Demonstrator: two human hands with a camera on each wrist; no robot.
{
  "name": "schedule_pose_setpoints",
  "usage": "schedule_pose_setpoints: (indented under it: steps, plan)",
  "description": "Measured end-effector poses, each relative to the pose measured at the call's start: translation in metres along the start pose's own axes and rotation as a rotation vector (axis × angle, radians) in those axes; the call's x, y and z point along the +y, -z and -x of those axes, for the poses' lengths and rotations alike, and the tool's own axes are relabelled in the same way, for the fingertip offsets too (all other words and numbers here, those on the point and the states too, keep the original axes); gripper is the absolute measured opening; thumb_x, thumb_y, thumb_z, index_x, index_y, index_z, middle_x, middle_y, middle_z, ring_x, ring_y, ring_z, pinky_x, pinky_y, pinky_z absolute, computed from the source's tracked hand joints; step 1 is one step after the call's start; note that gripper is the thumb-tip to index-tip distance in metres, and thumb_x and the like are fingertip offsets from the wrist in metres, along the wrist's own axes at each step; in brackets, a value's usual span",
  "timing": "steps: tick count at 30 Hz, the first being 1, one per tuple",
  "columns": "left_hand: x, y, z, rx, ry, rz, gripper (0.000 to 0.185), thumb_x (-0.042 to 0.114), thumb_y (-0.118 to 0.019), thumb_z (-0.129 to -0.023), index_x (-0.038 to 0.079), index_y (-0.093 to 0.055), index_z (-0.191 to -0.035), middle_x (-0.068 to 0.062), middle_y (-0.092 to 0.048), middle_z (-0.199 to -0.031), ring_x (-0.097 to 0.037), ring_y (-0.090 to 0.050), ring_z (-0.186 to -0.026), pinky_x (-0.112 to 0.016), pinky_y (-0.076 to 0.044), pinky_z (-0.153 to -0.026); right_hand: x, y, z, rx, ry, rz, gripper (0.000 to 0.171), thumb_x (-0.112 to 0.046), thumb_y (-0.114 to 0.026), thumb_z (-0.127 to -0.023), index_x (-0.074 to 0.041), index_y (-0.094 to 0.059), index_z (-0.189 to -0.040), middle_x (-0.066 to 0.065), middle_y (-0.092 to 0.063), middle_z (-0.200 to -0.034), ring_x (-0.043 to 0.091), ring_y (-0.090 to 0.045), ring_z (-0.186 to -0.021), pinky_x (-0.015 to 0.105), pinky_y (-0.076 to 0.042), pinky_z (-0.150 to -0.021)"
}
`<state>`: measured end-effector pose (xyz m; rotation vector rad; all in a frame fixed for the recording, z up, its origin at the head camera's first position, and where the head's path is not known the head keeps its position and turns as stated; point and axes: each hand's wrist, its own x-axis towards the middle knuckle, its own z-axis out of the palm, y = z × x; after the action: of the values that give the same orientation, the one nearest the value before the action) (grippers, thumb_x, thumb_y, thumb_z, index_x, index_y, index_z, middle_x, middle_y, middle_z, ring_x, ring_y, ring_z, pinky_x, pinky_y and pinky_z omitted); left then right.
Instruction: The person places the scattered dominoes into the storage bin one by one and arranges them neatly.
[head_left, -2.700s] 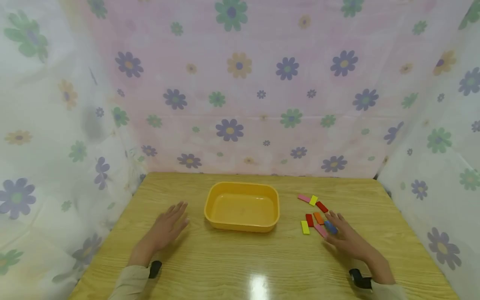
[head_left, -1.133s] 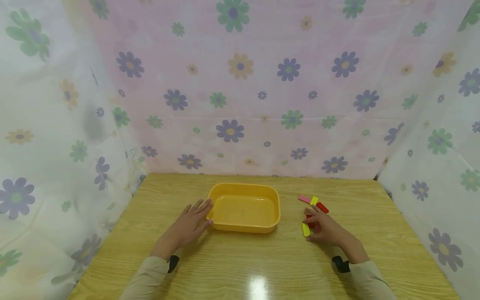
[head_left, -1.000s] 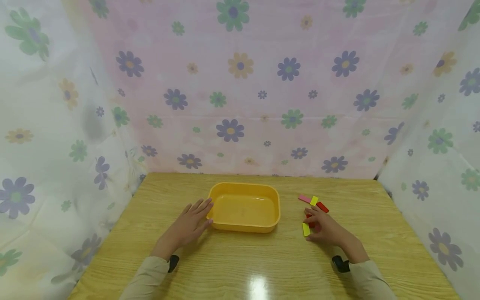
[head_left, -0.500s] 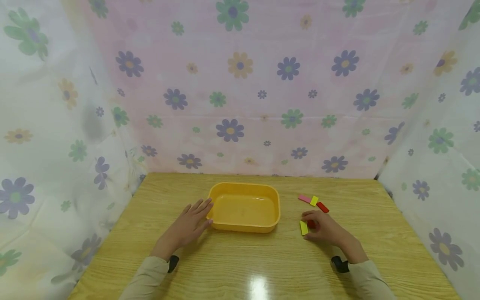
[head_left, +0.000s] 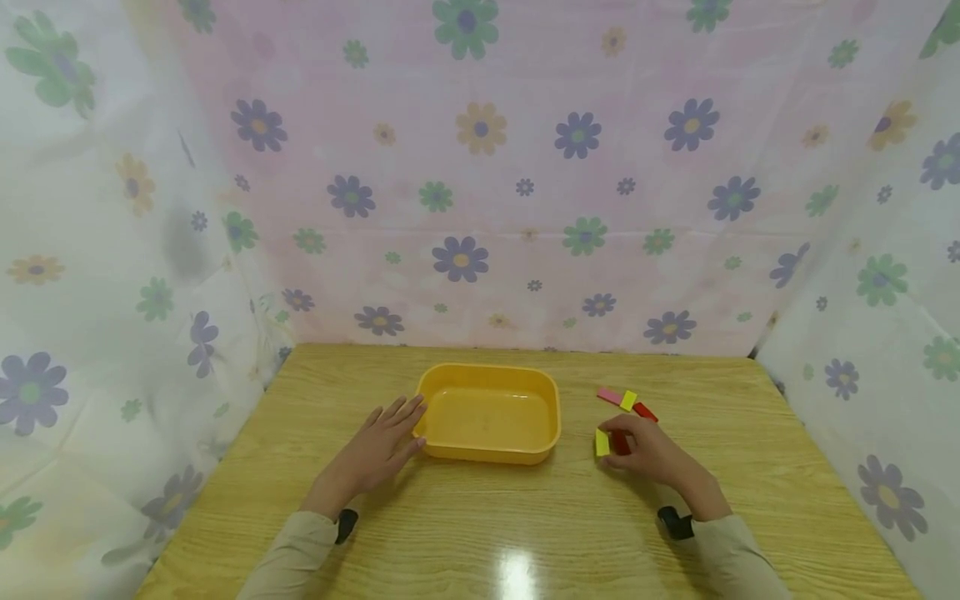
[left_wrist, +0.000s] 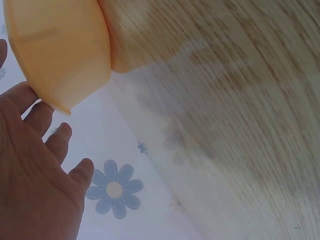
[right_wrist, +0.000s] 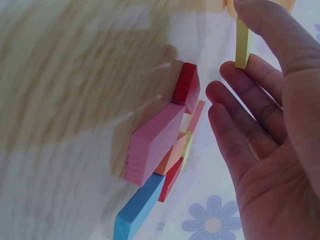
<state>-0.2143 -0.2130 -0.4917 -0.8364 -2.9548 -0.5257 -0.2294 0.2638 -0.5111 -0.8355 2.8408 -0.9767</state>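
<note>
Head view is showing both hands lying on the table [head_left: 480,533]. The left hand [head_left: 372,450] is resting flat with fingers straight and relaxed, its fingertips touching the tray [head_left: 487,412] at the tray's 9 o'clock rim; it is gripping nothing. In the left wrist view the fingertips [left_wrist: 30,107] are sitting right at the tray's [left_wrist: 60,45] corner edge.

The right hand [head_left: 645,450] is lying at 3 o'clock of the tray, and its grip is pinching a yellow block [head_left: 602,442] between thumb and fingers, standing on edge. That block is sitting near the tray's 4 o'clock corner, apart from the wall, with a strip of bare wood between them. In the right wrist view the yellow block [right_wrist: 242,44] is being held upright between the thumb above and the fingertips [right_wrist: 260,70] below.

Just behind the hand a red block [head_left: 619,443] is peeking out. At 12 o'clock of the hand a pink block [head_left: 608,395], a second yellow one [head_left: 628,400] and another red one [head_left: 644,411] are lying in a short row. The right wrist view is also showing a blue block [right_wrist: 137,210] and a pink one [right_wrist: 155,142] under the palm.

Open table is stretching toward the near edge and out to the right edge.
</note>
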Motion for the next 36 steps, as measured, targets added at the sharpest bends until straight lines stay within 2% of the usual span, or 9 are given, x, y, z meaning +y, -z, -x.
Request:
schedule_pose_setpoints:
  steps: [5, 12, 16, 21, 24, 29, 31, 34, 36]
  plan:
    - [0.000, -0.001, 0.000, 0.012, 0.003, 0.009, 0.065, 0.043, -0.046, -0.108, 0.005, -0.032, -0.159, -0.010, -0.026, -0.167, -0.039, -0.023, -0.154, -0.064, -0.019, -0.122, -0.004, -0.001, -0.003, 0.013, 0.009, -0.020, 0.045, -0.019, -0.084, -0.086, 0.002, -0.069, -0.122, 0.013, -0.070, -0.118, 0.032, -0.066, -0.107, 0.052, -0.055, -0.095]
    - [0.001, -0.002, -0.002, 0.025, -0.003, 0.019, 0.066, 0.041, -0.047, -0.108, 0.002, -0.033, -0.158, -0.012, -0.027, -0.167, -0.040, -0.023, -0.154, -0.065, -0.019, -0.121, -0.011, -0.001, -0.006, 0.027, -0.011, -0.055, 0.045, -0.021, -0.084, -0.086, 0.000, -0.068, -0.123, 0.013, -0.070, -0.121, 0.034, -0.065, -0.111, 0.051, -0.055, -0.096]
    - [0.003, -0.004, -0.001, 0.033, -0.005, 0.007, 0.065, 0.040, -0.047, -0.108, 0.000, -0.033, -0.158, -0.014, -0.027, -0.166, -0.042, -0.024, -0.153, -0.066, -0.020, -0.120, -0.016, 0.002, -0.009, 0.035, 0.008, -0.086, 0.044, -0.018, -0.083, -0.086, 0.001, -0.068, -0.122, 0.016, -0.069, -0.122, 0.039, -0.065, -0.114, 0.053, -0.054, -0.096]
    - [0.007, -0.006, 0.002, 0.021, 0.017, -0.017, 0.065, 0.041, -0.047, -0.108, 0.001, -0.034, -0.158, -0.014, -0.028, -0.166, -0.041, -0.023, -0.153, -0.065, -0.018, -0.121, -0.020, 0.006, -0.013, 0.052, 0.024, -0.076, 0.043, -0.016, -0.084, -0.085, 0.001, -0.069, -0.122, 0.016, -0.070, -0.122, 0.039, -0.065, -0.115, 0.054, -0.053, -0.098]
    - [0.010, -0.005, 0.004, 0.006, 0.029, -0.023, 0.065, 0.040, -0.048, -0.108, 0.001, -0.034, -0.158, -0.014, -0.027, -0.166, -0.040, -0.022, -0.154, -0.065, -0.017, -0.122, -0.023, 0.009, -0.015, 0.058, 0.033, -0.090, 0.043, -0.015, -0.084, -0.085, 0.001, -0.069, -0.121, 0.023, -0.065, -0.130, 0.042, -0.063, -0.120, 0.054, -0.052, -0.099]
    - [0.013, -0.004, 0.007, 0.019, 0.025, -0.024, 0.064, 0.039, -0.049, -0.108, 0.000, -0.036, -0.157, -0.016, -0.031, -0.165, -0.041, -0.024, -0.153, -0.065, -0.018, -0.121, -0.030, 0.012, -0.016, 0.058, 0.031, -0.113, 0.040, -0.013, -0.083, -0.085, -0.001, -0.069, -0.121, 0.033, -0.052, -0.144, 0.048, -0.058, -0.127, 0.056, -0.051, -0.099]
    - [0.014, -0.004, 0.007, 0.026, 0.018, -0.022, 0.064, 0.039, -0.049, -0.108, 0.000, -0.036, -0.157, -0.016, -0.031, -0.165, -0.041, -0.023, -0.153, -0.065, -0.018, -0.121, -0.032, 0.014, -0.017, 0.055, 0.030, -0.115, 0.041, -0.012, -0.083, -0.085, -0.001, -0.069, -0.122, 0.034, -0.051, -0.145, 0.049, -0.056, -0.128, 0.053, -0.056, -0.094]
    - [0.013, -0.005, 0.005, 0.038, 0.004, -0.018, 0.064, 0.039, -0.049, -0.108, 0.001, -0.035, -0.157, -0.015, -0.029, -0.166, -0.041, -0.023, -0.153, -0.065, -0.018, -0.121, -0.037, 0.017, -0.018, 0.045, 0.027, -0.120, 0.041, -0.012, -0.083, -0.086, -0.001, -0.068, -0.123, 0.035, -0.049, -0.145, 0.050, -0.055, -0.129, 0.037, -0.062, -0.077]
    - [0.012, -0.006, 0.004, 0.044, -0.003, -0.013, 0.064, 0.039, -0.050, -0.108, 0.002, -0.035, -0.158, -0.014, -0.028, -0.166, -0.040, -0.022, -0.154, -0.065, -0.018, -0.121, -0.040, 0.018, -0.019, 0.036, 0.017, -0.135, 0.041, -0.011, -0.082, -0.086, -0.002, -0.068, -0.124, 0.036, -0.048, -0.146, 0.050, -0.053, -0.130, 0.030, -0.060, -0.060]
